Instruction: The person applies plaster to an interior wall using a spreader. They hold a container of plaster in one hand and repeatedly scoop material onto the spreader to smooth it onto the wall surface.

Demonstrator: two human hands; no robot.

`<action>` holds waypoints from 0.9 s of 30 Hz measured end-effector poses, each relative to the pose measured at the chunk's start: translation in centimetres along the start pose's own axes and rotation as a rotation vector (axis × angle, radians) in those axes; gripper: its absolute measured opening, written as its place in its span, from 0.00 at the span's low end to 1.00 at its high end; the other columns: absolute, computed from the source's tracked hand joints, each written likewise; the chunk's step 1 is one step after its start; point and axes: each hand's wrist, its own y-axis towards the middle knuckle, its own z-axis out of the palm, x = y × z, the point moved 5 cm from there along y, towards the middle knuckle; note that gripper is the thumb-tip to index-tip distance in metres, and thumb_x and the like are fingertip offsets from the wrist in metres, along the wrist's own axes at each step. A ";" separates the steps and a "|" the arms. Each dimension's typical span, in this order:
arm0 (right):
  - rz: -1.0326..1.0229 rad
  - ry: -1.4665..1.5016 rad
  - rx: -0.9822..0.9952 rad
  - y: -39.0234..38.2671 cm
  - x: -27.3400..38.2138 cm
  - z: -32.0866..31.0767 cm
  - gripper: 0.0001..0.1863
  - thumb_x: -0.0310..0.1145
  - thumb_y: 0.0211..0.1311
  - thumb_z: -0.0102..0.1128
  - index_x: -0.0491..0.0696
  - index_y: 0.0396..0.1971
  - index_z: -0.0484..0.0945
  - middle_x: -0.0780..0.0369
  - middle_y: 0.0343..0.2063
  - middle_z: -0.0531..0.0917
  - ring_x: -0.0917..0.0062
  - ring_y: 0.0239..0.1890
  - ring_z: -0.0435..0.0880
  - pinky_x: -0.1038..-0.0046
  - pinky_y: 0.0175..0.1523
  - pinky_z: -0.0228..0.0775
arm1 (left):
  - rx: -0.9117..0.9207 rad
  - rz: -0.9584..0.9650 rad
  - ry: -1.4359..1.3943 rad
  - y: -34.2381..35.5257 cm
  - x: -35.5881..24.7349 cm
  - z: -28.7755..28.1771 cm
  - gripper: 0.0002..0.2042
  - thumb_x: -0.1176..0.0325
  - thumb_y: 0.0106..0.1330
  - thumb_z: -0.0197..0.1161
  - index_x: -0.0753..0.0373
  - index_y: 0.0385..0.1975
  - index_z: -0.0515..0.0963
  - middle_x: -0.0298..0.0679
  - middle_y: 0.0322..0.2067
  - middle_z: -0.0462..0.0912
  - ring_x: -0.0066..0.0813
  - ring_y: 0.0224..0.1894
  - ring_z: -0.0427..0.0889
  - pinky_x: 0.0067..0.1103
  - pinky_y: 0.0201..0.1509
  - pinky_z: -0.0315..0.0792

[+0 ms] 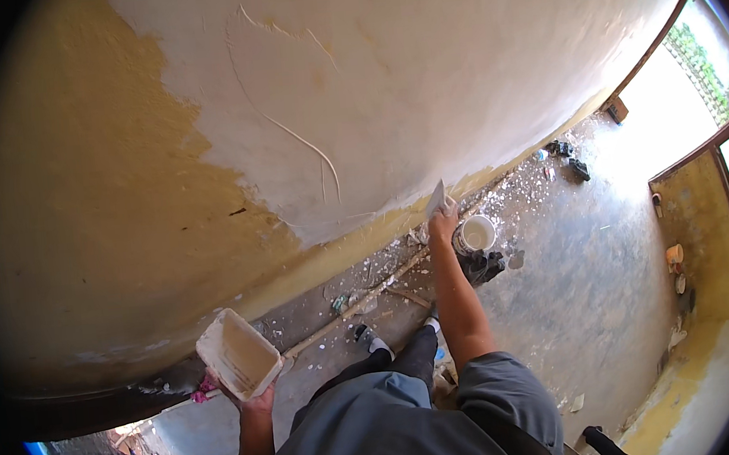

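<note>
Putty knife point(437, 200) sits in your right hand's point(445, 222) grasp, its pale, flat blade near the lower wall; I cannot tell if they touch. Well apart, your left hand point(256, 399) grips the rectangular, smeared trough point(220, 361); a slack grip could tip it. Raised ridges roughen the smooth white coat point(421, 75) over matte yellow wall point(100, 181). Near your feet, the long, thin pole point(338, 319) could trip you, and a stray step could knock the round white bucket point(463, 243).
</note>
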 end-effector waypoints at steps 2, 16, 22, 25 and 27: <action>0.316 0.204 0.088 -1.1 -0.9 1.4 0.19 0.25 0.61 0.54 0.50 0.53 0.73 0.60 0.41 0.80 0.67 0.41 0.80 0.57 0.50 0.73 | -0.058 -0.001 -0.035 -1.0 0.3 -0.6 0.40 0.31 0.60 0.53 0.44 0.70 0.56 0.41 0.63 0.69 0.55 0.58 0.75 0.66 0.47 0.71; 0.714 0.430 -0.139 -1.2 7.0 4.6 0.06 0.21 0.63 0.53 0.33 0.36 0.73 0.53 0.33 0.80 0.65 0.29 0.83 0.68 0.32 0.80 | -0.069 -0.089 -0.111 -0.2 2.5 0.5 0.39 0.31 0.59 0.54 0.44 0.68 0.59 0.39 0.62 0.71 0.53 0.56 0.77 0.65 0.48 0.72; 0.303 0.147 -0.062 0.7 19.5 3.0 0.16 0.32 0.71 0.50 0.32 0.36 0.79 0.52 0.30 0.83 0.73 0.29 0.82 0.72 0.29 0.77 | -0.073 -0.078 -0.133 -0.3 2.6 -0.4 0.37 0.29 0.58 0.53 0.42 0.65 0.64 0.35 0.61 0.72 0.50 0.57 0.76 0.61 0.45 0.75; 0.179 0.357 -0.046 3.2 27.8 0.8 0.16 0.32 0.68 0.53 0.32 0.27 0.76 0.52 0.28 0.81 0.72 0.28 0.83 0.73 0.31 0.83 | -0.038 -0.082 -0.116 0.6 3.2 1.1 0.37 0.30 0.59 0.53 0.43 0.65 0.63 0.35 0.61 0.72 0.51 0.57 0.75 0.62 0.46 0.74; 0.136 0.479 -0.039 3.5 35.2 -0.6 0.14 0.30 0.71 0.52 0.30 0.38 0.72 0.48 0.36 0.81 0.64 0.36 0.86 0.64 0.42 0.88 | -0.082 -0.075 -0.146 1.4 3.4 -0.6 0.37 0.30 0.59 0.53 0.44 0.65 0.63 0.35 0.61 0.72 0.50 0.57 0.76 0.62 0.46 0.74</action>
